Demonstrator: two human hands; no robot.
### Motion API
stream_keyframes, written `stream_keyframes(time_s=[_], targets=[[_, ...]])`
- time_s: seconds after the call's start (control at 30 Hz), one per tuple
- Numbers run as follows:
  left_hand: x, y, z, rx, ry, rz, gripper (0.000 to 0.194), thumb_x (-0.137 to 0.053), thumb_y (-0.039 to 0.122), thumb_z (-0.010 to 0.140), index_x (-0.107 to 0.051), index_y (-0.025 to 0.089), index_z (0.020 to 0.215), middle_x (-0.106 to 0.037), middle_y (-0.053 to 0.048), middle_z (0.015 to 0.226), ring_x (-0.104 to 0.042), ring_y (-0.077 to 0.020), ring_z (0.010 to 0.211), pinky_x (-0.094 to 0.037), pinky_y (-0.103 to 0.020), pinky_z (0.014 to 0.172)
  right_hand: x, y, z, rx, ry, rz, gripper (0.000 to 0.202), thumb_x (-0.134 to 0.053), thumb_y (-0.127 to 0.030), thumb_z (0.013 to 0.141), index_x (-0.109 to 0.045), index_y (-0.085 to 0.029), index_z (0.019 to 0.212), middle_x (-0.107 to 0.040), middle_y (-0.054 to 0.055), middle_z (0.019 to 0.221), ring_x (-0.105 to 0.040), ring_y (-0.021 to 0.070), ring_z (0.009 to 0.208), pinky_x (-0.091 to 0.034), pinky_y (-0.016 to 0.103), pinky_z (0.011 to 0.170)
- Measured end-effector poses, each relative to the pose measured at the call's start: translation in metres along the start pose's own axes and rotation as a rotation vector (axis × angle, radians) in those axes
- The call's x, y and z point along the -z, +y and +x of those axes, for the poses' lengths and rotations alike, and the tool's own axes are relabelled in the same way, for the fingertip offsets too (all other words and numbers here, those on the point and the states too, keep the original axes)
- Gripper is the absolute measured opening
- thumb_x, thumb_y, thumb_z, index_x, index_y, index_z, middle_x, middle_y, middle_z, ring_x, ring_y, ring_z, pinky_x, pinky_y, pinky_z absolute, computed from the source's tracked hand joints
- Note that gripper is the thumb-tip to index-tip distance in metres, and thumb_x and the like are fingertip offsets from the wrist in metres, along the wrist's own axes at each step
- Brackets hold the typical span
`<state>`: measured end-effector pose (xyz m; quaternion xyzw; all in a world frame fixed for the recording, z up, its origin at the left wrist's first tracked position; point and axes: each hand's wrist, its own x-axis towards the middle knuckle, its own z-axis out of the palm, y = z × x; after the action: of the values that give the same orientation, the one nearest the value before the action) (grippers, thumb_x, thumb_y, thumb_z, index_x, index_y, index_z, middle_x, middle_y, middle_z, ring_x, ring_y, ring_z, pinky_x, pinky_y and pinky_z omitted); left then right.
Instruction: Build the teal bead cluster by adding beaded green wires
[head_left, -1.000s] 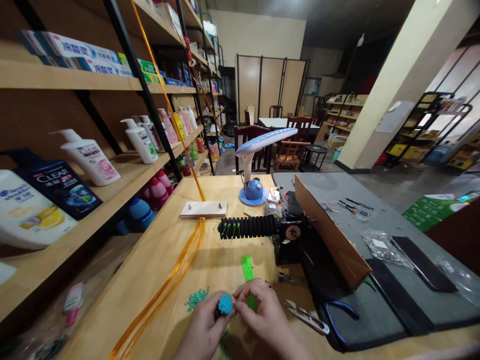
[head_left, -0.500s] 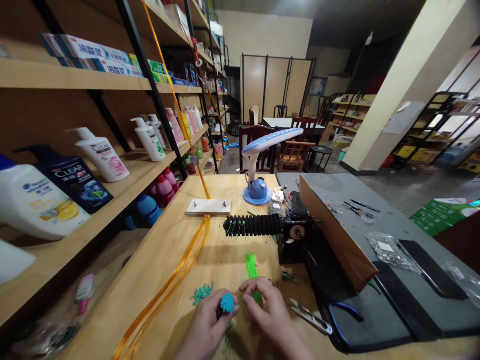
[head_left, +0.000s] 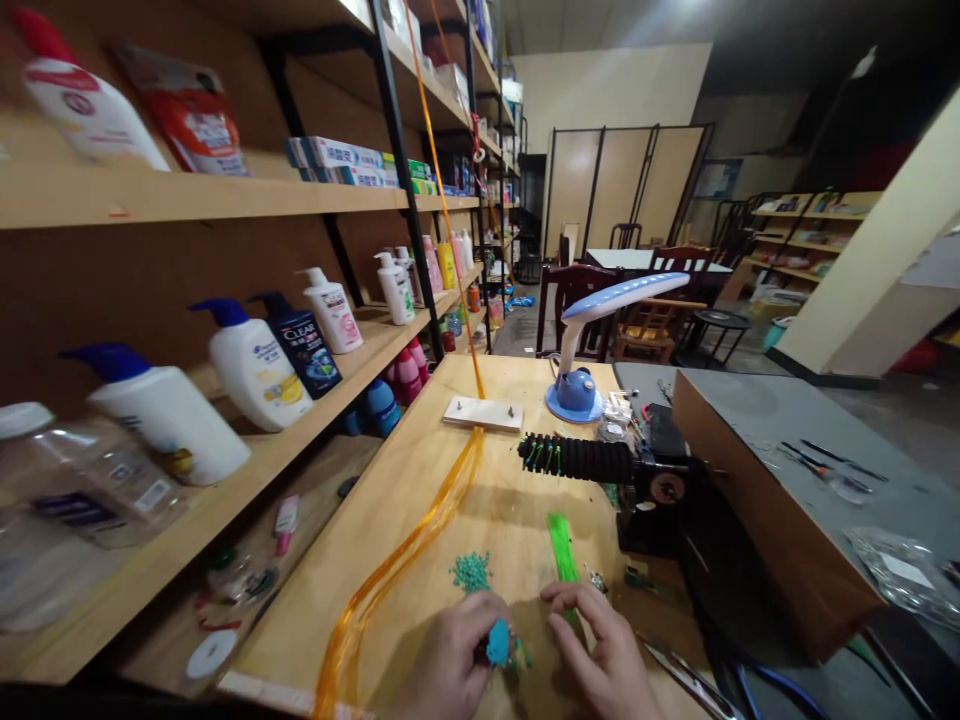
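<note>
My left hand (head_left: 459,655) is closed around a small dark object with a round bright-blue end (head_left: 498,642); its exact kind is hidden by the fingers. Just beyond that hand lies a pile of tiny turquoise beads (head_left: 471,571). My right hand (head_left: 600,645) rests beside a bundle of bright green threads (head_left: 562,550), thumb and forefinger slightly apart, with nothing visible between them. A few green strands and bits lie between the two hands. Farther back, a black ridged rod (head_left: 577,458) carries several green knotted threads near its left end.
Orange cords (head_left: 420,530) run down from a white block (head_left: 482,414) across the table's left side. A blue lamp (head_left: 574,396) stands at the back. To the right are thread snips (head_left: 686,675) and an upright brown board (head_left: 765,510). Shelves of bottles (head_left: 259,365) line the left.
The view has swung left, so the table and its things appear farther right. My right thumb and forefinger have come apart from their pinched pose; my left hand keeps the blue-ended object.
</note>
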<state>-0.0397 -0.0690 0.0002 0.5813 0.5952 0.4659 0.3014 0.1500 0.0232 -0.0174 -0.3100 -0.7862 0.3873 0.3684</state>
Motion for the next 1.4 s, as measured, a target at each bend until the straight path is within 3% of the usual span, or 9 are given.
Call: stream_keyframes(time_s=[0.1, 0.27, 0.4, 0.57, 0.7, 0.83, 0.97, 1.2, 1.4], targets=[[0.02, -0.007, -0.015, -0.018, 0.047, 0.039, 0.027, -0.058, 0.005, 0.078, -0.077, 0.023, 0.084, -0.075, -0.007, 0.085, -0.07, -0.0234, 0.08, -0.052, -0.028, 0.074, -0.003, 0.004, -0.005, 0.029, 0.025, -0.042, 0.016, -0.055, -0.029, 0.094, -0.063, -0.022, 0.083, -0.073, 0.007, 0.09, -0.07, 0.022, 0.087, -0.053, 0.028, 0.079], [0.057, -0.035, -0.044, 0.187, 0.384, 0.111, 0.01, -0.071, 0.029, 0.079, -0.077, 0.021, 0.076, -0.078, -0.009, 0.078, -0.073, -0.0278, 0.076, -0.056, -0.031, 0.07, -0.019, 0.004, -0.009, 0.123, -0.034, -0.139, 0.01, -0.054, -0.023, 0.094, -0.063, -0.023, 0.09, -0.072, 0.005, 0.087, -0.069, 0.02, 0.082, -0.052, 0.027, 0.073], [0.069, -0.053, -0.064, 0.301, 0.429, 0.08, 0.022, -0.072, 0.041, 0.077, -0.077, 0.019, 0.077, -0.08, -0.011, 0.08, -0.074, -0.0295, 0.078, -0.058, -0.035, 0.076, -0.036, -0.004, -0.01, 0.21, -0.085, -0.182, 0.01, -0.05, -0.019, 0.095, -0.06, -0.023, 0.096, -0.069, 0.004, 0.087, -0.065, 0.0191, 0.081, -0.051, 0.028, 0.071], [0.059, -0.053, -0.061, 0.298, 0.351, 0.16, 0.02, -0.066, 0.037, 0.083, -0.074, 0.02, 0.076, -0.078, -0.009, 0.08, -0.073, -0.0271, 0.078, -0.056, -0.033, 0.073, -0.055, -0.013, -0.006, 0.311, -0.181, -0.227, 0.017, -0.047, -0.011, 0.094, -0.058, -0.023, 0.102, -0.069, 0.005, 0.091, -0.061, 0.02, 0.082, -0.049, 0.03, 0.072], [0.044, -0.039, -0.027, 0.402, 0.136, 0.521, 0.018, -0.056, 0.023, 0.088, -0.071, 0.021, 0.077, -0.075, -0.007, 0.08, -0.07, -0.023, 0.078, -0.05, -0.029, 0.069, -0.061, -0.017, -0.004, 0.316, -0.219, -0.262, 0.019, -0.047, -0.009, 0.093, -0.058, -0.022, 0.099, -0.069, 0.005, 0.089, -0.059, 0.0205, 0.08, -0.048, 0.03, 0.07], [0.03, -0.033, 0.007, 0.462, 0.09, 0.615, 0.011, -0.06, 0.017, 0.083, -0.071, 0.017, 0.079, -0.075, -0.011, 0.083, -0.069, -0.0263, 0.081, -0.046, -0.032, 0.07, -0.058, -0.014, -0.009, 0.348, -0.192, -0.264, 0.018, -0.047, -0.008, 0.092, -0.057, -0.022, 0.099, -0.068, 0.005, 0.086, -0.059, 0.0198, 0.077, -0.047, 0.029, 0.068], [0.024, -0.034, 0.019, 0.503, 0.046, 0.655, 0.017, -0.055, 0.013, 0.084, -0.072, 0.013, 0.084, -0.075, -0.018, 0.088, -0.069, -0.0307, 0.085, -0.045, -0.036, 0.073, -0.049, -0.008, -0.014, 0.358, -0.156, -0.262, 0.019, -0.048, -0.007, 0.092, -0.057, -0.022, 0.098, -0.068, 0.004, 0.084, -0.059, 0.0189, 0.075, -0.047, 0.028, 0.067], [0.026, -0.027, 0.018, 0.505, 0.084, 0.536, 0.017, -0.059, 0.005, 0.071, -0.065, 0.021, 0.068, -0.069, -0.01, 0.074, -0.064, -0.0302, 0.081, -0.041, -0.037, 0.076, -0.038, -0.01, -0.014, 0.386, -0.108, -0.217, 0.019, -0.051, -0.008, 0.09, -0.058, -0.023, 0.1, -0.07, 0.004, 0.084, -0.062, 0.0184, 0.073, -0.047, 0.026, 0.067], [0.047, -0.028, 0.011, 0.456, 0.083, 0.171, 0.014, -0.064, 0.023, 0.071, -0.057, 0.023, 0.059, -0.05, 0.004, 0.056, -0.05, -0.0181, 0.059, -0.037, -0.029, 0.06, -0.035, -0.008, -0.018, 0.324, -0.087, -0.163, 0.016, -0.05, -0.012, 0.091, -0.061, -0.023, 0.094, -0.07, 0.004, 0.08, -0.063, 0.0187, 0.072, -0.047, 0.027, 0.065]])
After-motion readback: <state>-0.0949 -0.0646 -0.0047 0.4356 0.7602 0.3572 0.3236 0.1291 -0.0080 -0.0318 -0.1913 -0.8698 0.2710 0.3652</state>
